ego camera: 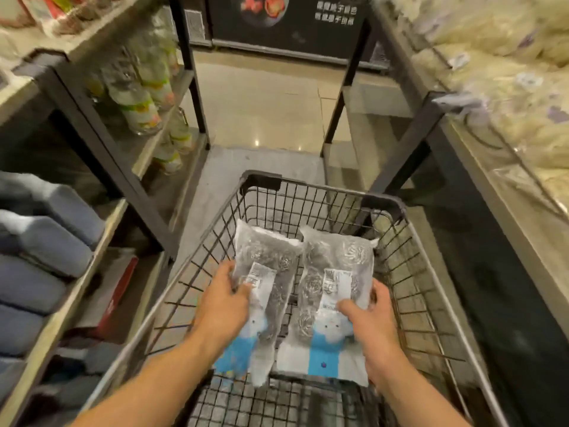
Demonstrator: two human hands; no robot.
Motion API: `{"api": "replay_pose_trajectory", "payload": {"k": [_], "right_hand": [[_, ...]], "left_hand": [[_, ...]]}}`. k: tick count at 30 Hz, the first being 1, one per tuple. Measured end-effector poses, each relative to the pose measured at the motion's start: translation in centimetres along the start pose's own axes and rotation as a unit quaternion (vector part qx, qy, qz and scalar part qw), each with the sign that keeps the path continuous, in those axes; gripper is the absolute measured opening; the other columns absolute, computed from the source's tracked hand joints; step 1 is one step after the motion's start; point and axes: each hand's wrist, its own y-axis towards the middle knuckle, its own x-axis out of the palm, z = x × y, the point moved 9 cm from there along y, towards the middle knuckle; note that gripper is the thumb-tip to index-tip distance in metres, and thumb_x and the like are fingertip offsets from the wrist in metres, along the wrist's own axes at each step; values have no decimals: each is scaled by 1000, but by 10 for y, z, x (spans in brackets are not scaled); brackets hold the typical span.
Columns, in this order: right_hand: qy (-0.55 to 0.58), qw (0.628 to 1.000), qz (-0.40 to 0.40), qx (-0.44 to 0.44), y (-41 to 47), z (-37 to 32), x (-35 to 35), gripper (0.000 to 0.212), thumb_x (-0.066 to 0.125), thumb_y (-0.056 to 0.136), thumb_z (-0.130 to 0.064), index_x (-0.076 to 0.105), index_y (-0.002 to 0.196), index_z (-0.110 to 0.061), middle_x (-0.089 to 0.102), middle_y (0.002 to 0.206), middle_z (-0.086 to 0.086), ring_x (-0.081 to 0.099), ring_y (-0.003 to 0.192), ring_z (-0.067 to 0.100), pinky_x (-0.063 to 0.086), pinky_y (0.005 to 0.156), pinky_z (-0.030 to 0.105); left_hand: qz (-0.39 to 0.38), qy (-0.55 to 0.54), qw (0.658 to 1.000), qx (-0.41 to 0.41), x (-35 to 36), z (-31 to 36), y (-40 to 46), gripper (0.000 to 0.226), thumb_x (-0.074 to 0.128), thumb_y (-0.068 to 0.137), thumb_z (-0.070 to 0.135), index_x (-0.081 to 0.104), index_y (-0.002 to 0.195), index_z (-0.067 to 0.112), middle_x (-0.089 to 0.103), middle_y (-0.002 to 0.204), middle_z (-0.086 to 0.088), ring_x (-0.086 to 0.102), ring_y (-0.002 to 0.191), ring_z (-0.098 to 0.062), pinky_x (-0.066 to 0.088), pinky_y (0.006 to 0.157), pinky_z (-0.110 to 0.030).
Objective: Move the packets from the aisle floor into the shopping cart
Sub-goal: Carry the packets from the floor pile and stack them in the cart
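Two packets, one gripped in the left hand (226, 298) and one in the right hand (366, 315), left packet (261, 272) beside right packet (334, 282), held flat over the cart (431, 303) basket, thumbs on top, likely for lowering both in together.

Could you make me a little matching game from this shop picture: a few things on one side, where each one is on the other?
Things:
1. left packet
2. right packet
3. glass jars
4. grey cushions

Places:
A. low shelf at near left
B. in the right hand's grip, over the cart
C. shelf rack at left, farther up the aisle
D. in the left hand's grip, over the cart

Pairs: 1-D, 2-B, 3-C, 4-A
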Motion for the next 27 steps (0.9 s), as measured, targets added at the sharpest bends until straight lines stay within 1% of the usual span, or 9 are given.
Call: {"api": "replay_pose_trajectory", "payload": {"k": [4,7,11,14,16,20,22,24,27], "right_hand": [[-9,999,37,1,47,36,16,65,78,85,-17,46,134,-44,72,113,-7,73,97,24,60,90,55],[-5,1000,18,8,73,49,30,62,74,89,-10,46,134,-42,71,112,-4,75,94,25,63,84,56],[-13,999,11,31,99,64,44,58,68,91,-2,48,137,-29,66,104,-7,68,85,14,57,63,33],[-31,999,15,42,108,75,47,58,66,90,0,49,138,-27,63,98,-9,64,78,11,48,54,26],[-16,998,24,61,112,84,48,53,65,90,0,52,132,-29,64,97,-8,65,77,12,49,52,24],[39,996,4,79,119,89,60,49,67,88,-1,63,130,-26,75,113,3,75,93,24,64,69,39],[34,997,-14,61,124,85,66,49,68,89,-2,64,131,-26,76,116,1,76,99,22,65,83,46],[31,998,-21,47,129,82,68,56,71,90,-3,58,139,-25,74,122,-1,75,100,18,64,87,45],[-41,999,-11,2,130,74,66,53,74,91,-9,57,138,-26,73,119,-5,72,98,13,61,83,36]], "left_hand": [[19,43,999,-12,39,-28,34,17,45,109,14,47,123,24,57,84,12,53,67,-9,43,57,-29],[29,82,996,-6,46,-37,60,20,43,109,14,47,126,24,53,88,14,60,85,-21,35,64,-33],[47,155,986,-33,51,-47,84,23,43,104,14,46,125,24,55,105,-3,52,93,-30,41,81,-41],[59,167,984,-27,62,-48,88,30,42,103,8,47,130,19,64,117,-14,60,105,-37,40,81,-41],[66,157,984,-50,65,-56,94,33,40,104,9,47,133,22,64,110,-14,56,98,-32,38,79,-38],[65,108,986,-108,66,-66,103,22,33,108,16,47,119,29,58,91,-4,56,89,-29,38,70,-38],[63,98,986,-121,67,-64,110,33,34,106,9,49,128,28,57,98,-3,58,93,-27,43,68,-38],[57,101,986,-118,69,-59,120,35,38,106,9,47,136,24,59,110,-7,61,101,-28,54,81,-43],[31,132,985,-104,74,-49,126,46,50,99,9,43,143,21,60,127,-14,60,115,-36,54,100,-53]]}}
